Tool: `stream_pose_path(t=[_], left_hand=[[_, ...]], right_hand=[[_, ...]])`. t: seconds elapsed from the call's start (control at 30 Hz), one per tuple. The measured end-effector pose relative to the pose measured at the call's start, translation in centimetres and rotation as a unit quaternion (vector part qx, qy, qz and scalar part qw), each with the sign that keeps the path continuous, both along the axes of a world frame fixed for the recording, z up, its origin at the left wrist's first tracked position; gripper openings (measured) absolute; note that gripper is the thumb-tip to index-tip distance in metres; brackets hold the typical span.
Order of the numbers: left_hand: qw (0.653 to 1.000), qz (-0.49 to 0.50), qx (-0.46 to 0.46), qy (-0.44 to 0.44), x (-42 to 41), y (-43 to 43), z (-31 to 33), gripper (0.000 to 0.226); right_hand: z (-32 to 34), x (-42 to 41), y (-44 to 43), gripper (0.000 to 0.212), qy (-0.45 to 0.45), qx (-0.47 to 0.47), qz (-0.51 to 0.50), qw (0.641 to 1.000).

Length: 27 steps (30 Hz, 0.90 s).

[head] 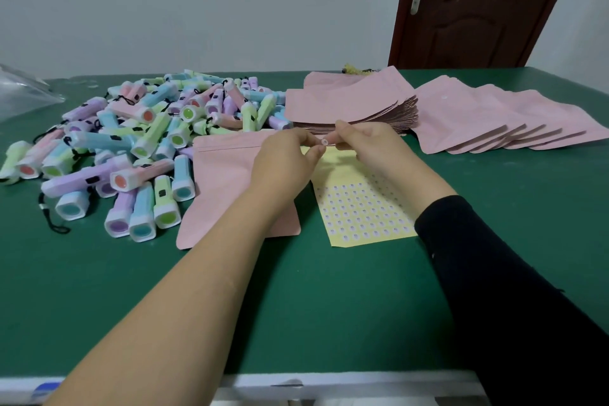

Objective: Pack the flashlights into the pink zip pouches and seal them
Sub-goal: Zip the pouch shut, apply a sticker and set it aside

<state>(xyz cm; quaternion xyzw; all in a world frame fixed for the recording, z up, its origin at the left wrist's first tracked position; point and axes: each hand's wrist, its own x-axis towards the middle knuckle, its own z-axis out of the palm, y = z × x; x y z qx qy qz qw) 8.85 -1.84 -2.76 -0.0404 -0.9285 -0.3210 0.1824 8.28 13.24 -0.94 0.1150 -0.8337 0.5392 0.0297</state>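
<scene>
Pink flat zip pouch [227,181] lies under the left hand [283,161], which with the right hand [365,145] pinches a round white sticker [324,141] (likely its seal).

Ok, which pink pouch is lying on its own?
The pouch under the left hand, beside the yellow sticker sheet; the others form a stack and a fanned row behind.

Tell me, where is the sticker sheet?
Head view: the sticker sheet lies on the table right of centre, under the right hand, just right of the pouch beneath the left hand.
</scene>
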Motion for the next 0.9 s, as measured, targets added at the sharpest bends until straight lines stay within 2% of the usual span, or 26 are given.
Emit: stream_pose_path(t=[0.1, 0.33, 0.47, 0.8, 0.9], left_hand=[[1.0, 0.014, -0.01, 0.003, 0.2, -0.2, 0.2, 0.021], [0.994, 0.045, -0.1, 0.028, 0.5, -0.4, 0.6, 0.02], [0.994, 0.046, -0.098, 0.029, 0.4, -0.5, 0.4, 0.019], [0.985, 0.063, -0.153, 0.054, 0.5, -0.5, 0.2, 0.021], [0.987, 0.063, -0.139, 0.043, 0.6, -0.5, 0.3, 0.018]], right_hand=[[-0.2, 0.1, -0.4, 0.033, -0.002, 0.002, -0.002, 1.0], [-0.4, 0.1, -1.1, 0.03, -0.022, -0.017, 0.011, 1.0], [-0.7, -0.1, -1.1, 0.021, -0.029, -0.014, 0.013, 0.999], [-1.3, -0.5, -1.2, 0.024, -0.05, 0.0, 0.004, 0.999], [-1.5, -0.6, -1.4, 0.025, -0.046, 0.008, 0.0, 0.999]])
